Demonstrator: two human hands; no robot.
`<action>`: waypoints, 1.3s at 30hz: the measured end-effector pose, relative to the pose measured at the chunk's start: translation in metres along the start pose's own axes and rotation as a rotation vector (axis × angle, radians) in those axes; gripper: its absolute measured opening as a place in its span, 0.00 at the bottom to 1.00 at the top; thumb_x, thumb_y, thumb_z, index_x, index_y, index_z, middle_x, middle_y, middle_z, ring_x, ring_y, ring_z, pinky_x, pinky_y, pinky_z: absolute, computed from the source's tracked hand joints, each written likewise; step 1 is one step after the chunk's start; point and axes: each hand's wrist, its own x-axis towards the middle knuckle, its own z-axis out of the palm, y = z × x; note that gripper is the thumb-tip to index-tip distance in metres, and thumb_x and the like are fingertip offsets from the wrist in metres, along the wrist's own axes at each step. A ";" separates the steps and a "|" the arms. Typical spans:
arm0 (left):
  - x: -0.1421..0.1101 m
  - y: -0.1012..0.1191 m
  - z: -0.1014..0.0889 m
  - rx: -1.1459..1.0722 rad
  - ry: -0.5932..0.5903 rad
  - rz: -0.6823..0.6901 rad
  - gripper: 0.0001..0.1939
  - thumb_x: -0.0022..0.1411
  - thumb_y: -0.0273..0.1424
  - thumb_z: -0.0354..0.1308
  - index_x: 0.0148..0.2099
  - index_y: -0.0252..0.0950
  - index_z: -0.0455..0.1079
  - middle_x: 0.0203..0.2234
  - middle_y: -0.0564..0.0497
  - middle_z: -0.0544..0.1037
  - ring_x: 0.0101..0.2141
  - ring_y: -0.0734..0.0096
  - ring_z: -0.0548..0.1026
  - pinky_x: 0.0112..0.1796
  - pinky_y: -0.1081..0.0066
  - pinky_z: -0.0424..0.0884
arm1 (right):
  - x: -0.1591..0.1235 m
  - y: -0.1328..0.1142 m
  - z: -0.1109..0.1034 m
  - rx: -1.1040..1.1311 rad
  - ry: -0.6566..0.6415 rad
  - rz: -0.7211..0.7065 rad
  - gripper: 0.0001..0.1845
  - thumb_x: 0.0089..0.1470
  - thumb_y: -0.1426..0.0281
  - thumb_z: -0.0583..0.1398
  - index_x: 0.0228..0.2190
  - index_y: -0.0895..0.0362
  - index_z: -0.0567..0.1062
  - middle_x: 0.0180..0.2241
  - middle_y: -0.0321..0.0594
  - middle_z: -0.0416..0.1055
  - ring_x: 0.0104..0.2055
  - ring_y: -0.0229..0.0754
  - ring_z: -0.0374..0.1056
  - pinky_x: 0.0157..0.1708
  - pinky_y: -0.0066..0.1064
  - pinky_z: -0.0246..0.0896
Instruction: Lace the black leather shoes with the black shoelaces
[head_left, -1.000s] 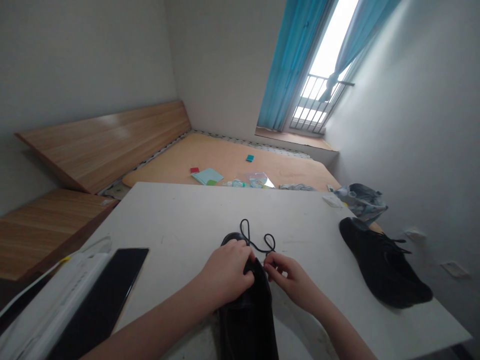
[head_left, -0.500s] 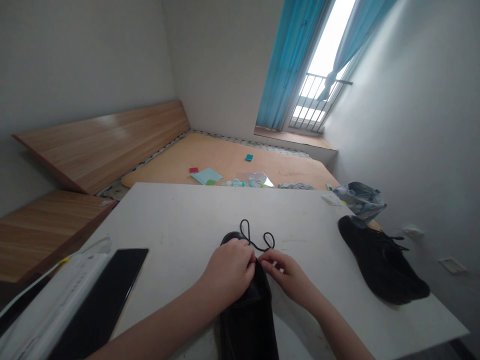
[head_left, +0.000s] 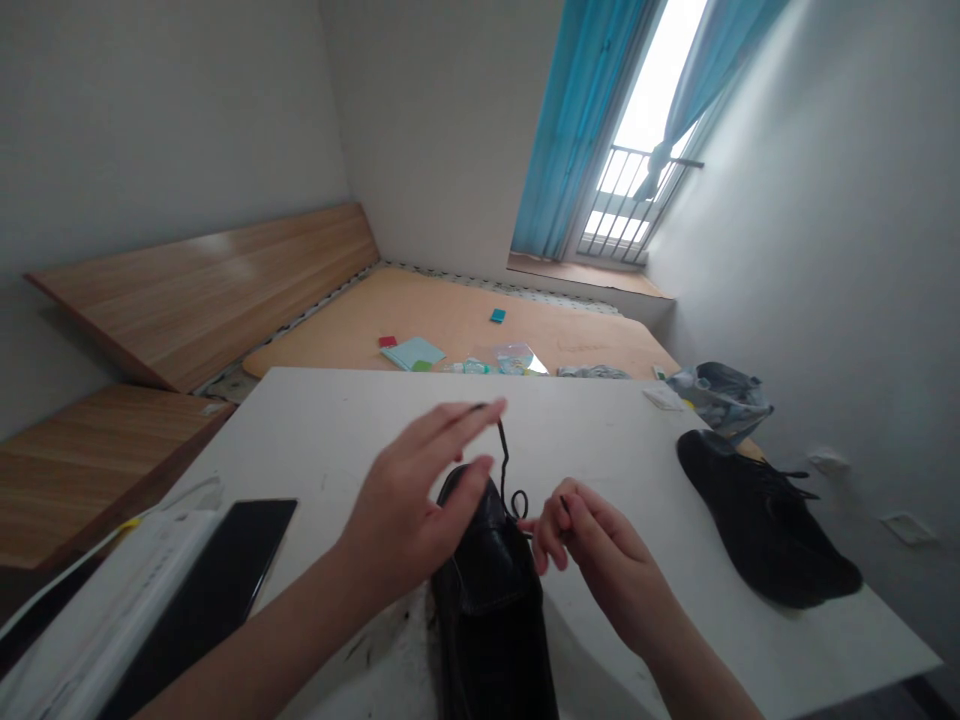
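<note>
A black leather shoe (head_left: pixel 491 600) lies on the white table (head_left: pixel 337 440) right in front of me, toe pointing away. My left hand (head_left: pixel 420 500) is raised above its left side, fingers stretched out, with the black lace (head_left: pixel 504 465) running up to the fingertips. My right hand (head_left: pixel 592 535) is closed in a pinch on the other end of the lace, just right of the shoe's tongue. A small loop of lace sits between both hands.
The second black shoe (head_left: pixel 765 525) lies at the table's right side, near a crumpled grey bag (head_left: pixel 720 398). A black phone (head_left: pixel 214 590) and a white box (head_left: pixel 97 620) lie at the left. Behind the table stretches a wooden bed platform (head_left: pixel 465 325) with small items.
My left hand has lifted off the shoe and opened, drawing the lace upward. My right hand has pulled slightly right, and the lace loops on the table have shrunk.
</note>
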 end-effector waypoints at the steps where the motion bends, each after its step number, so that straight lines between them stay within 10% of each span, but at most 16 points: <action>1: 0.001 0.003 -0.009 -0.017 0.216 -0.021 0.22 0.67 0.30 0.51 0.62 0.48 0.63 0.54 0.49 0.72 0.43 0.63 0.74 0.41 0.65 0.72 | -0.002 -0.004 0.000 0.084 0.014 0.007 0.20 0.65 0.54 0.55 0.27 0.54 0.65 0.21 0.30 0.57 0.24 0.37 0.58 0.34 0.33 0.63; 3: 0.002 0.008 -0.028 -0.130 0.623 -0.079 0.30 0.64 0.28 0.54 0.65 0.56 0.57 0.59 0.57 0.66 0.44 0.64 0.74 0.42 0.64 0.71 | -0.009 -0.013 -0.002 0.158 0.046 -0.009 0.19 0.64 0.54 0.56 0.27 0.54 0.65 0.20 0.28 0.51 0.21 0.35 0.48 0.24 0.28 0.54; 5: 0.003 0.011 -0.044 -0.262 0.734 -0.164 0.31 0.64 0.27 0.52 0.65 0.61 0.57 0.63 0.67 0.60 0.52 0.63 0.71 0.45 0.64 0.70 | -0.015 -0.024 -0.003 0.132 0.092 -0.044 0.19 0.62 0.54 0.58 0.27 0.53 0.66 0.20 0.28 0.49 0.21 0.35 0.44 0.20 0.27 0.45; 9: 0.003 0.014 -0.051 -0.770 0.456 -0.449 0.22 0.69 0.31 0.43 0.60 0.57 0.64 0.65 0.67 0.60 0.61 0.59 0.65 0.47 0.64 0.74 | -0.023 -0.041 0.006 -0.092 0.169 -0.102 0.19 0.59 0.51 0.60 0.28 0.52 0.68 0.23 0.31 0.52 0.24 0.37 0.48 0.23 0.29 0.48; 16: 0.001 0.029 -0.017 -1.047 0.182 -0.722 0.27 0.61 0.30 0.42 0.62 0.47 0.61 0.64 0.53 0.62 0.58 0.57 0.69 0.46 0.58 0.79 | 0.002 -0.028 0.044 -0.444 -0.124 0.059 0.14 0.56 0.58 0.63 0.40 0.53 0.77 0.21 0.27 0.48 0.22 0.34 0.47 0.22 0.27 0.43; 26: -0.004 0.031 -0.014 -1.279 0.289 -0.692 0.26 0.56 0.26 0.50 0.57 0.44 0.70 0.61 0.54 0.65 0.51 0.60 0.73 0.39 0.70 0.77 | 0.019 -0.012 0.049 -0.322 -0.081 -0.021 0.10 0.57 0.64 0.60 0.28 0.57 0.76 0.27 0.36 0.70 0.29 0.38 0.63 0.30 0.29 0.56; 34: -0.004 0.028 -0.012 -1.342 0.337 -0.636 0.25 0.57 0.25 0.50 0.55 0.44 0.73 0.62 0.55 0.65 0.54 0.60 0.72 0.41 0.71 0.77 | 0.024 -0.010 0.049 -0.323 -0.044 -0.001 0.10 0.54 0.65 0.63 0.38 0.55 0.77 0.34 0.37 0.74 0.31 0.38 0.63 0.30 0.28 0.56; 39: -0.004 0.024 -0.008 -1.297 0.331 -0.648 0.25 0.57 0.26 0.49 0.56 0.46 0.72 0.61 0.56 0.65 0.54 0.60 0.72 0.42 0.68 0.75 | 0.026 -0.005 0.052 -0.296 -0.027 0.022 0.08 0.52 0.65 0.63 0.28 0.57 0.76 0.26 0.36 0.73 0.27 0.37 0.63 0.27 0.28 0.55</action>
